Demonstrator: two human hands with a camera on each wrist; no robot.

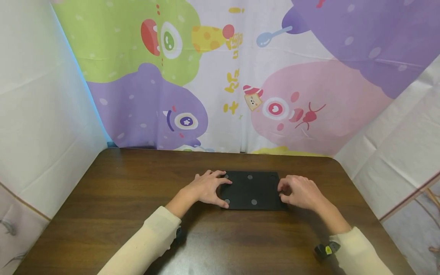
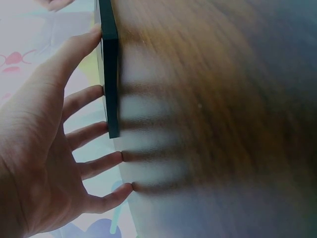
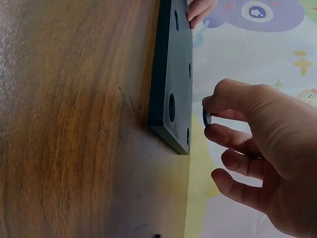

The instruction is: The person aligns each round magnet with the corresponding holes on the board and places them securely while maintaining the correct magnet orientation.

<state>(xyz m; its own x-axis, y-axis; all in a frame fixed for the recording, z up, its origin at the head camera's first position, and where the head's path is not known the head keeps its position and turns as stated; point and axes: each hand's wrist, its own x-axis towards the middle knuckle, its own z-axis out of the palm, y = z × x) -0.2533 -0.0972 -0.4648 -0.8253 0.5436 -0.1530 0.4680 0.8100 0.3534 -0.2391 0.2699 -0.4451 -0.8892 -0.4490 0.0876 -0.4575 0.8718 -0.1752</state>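
A flat black rectangular board point(image 1: 261, 191) lies on the table, with several round spots on its top that look like shallow holes in the right wrist view. My left hand point(image 1: 206, 187) rests at the board's left end, fingers spread; its thumb and some fingertips touch the board, while other fingertips reach past its corner in the left wrist view. My right hand point(image 3: 267, 139) pinches a small, thin, dark round disc point(image 3: 206, 117) between thumb and finger. It hovers just above the board's right end, and the disc is apart from the surface. In the head view the fingers largely hide this disc.
The brown wooden table point(image 1: 220, 244) carries the board near its far side. Behind it hangs a cartoon-printed curtain point(image 1: 220, 76), with white cloth walls point(image 1: 31, 95) on both sides. A tiny dark thing point(image 3: 158, 236) shows at the bottom of the right wrist view.
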